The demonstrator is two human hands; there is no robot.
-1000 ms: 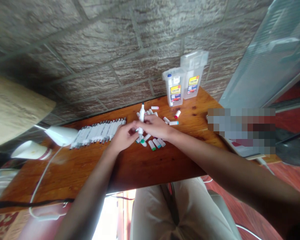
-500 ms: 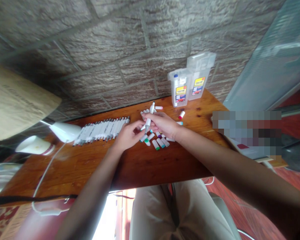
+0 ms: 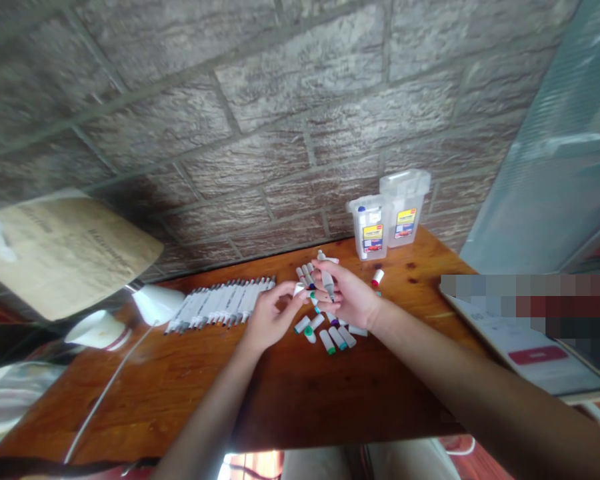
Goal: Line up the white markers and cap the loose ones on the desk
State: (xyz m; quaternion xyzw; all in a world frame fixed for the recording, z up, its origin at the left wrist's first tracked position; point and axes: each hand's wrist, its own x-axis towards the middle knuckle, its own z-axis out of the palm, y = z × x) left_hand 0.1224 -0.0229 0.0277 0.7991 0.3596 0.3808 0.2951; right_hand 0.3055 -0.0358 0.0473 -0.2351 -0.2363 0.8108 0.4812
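Above the wooden table my right hand (image 3: 353, 293) holds a white-and-grey marker (image 3: 327, 280) between thumb and fingers. The marker slants, its bare dark tip pointing down. Close on its left, my left hand (image 3: 275, 313) pinches a small white marker cap (image 3: 299, 288). The two hands are slightly apart. Below them lie scattered loose white caps with coloured ends, among them a green one (image 3: 327, 341) and a purple one (image 3: 333, 319). A row of white markers (image 3: 220, 303) lies side by side to the left. Some caps behind my right fingers are partly hidden.
Two clear plastic marker cases (image 3: 373, 230) stand at the back right by the stone wall (image 3: 260, 153); a red-ended cap (image 3: 377, 277) lies before them. A tablet (image 3: 535, 353) is at right. A white lamp (image 3: 157, 303), a paper cup (image 3: 100, 330) and a cable (image 3: 113, 380) are at left.
The view has tilted up, so the table sits lower. My left hand has drawn away from the marker with a cap, and the marker's lower tip now shows bare.
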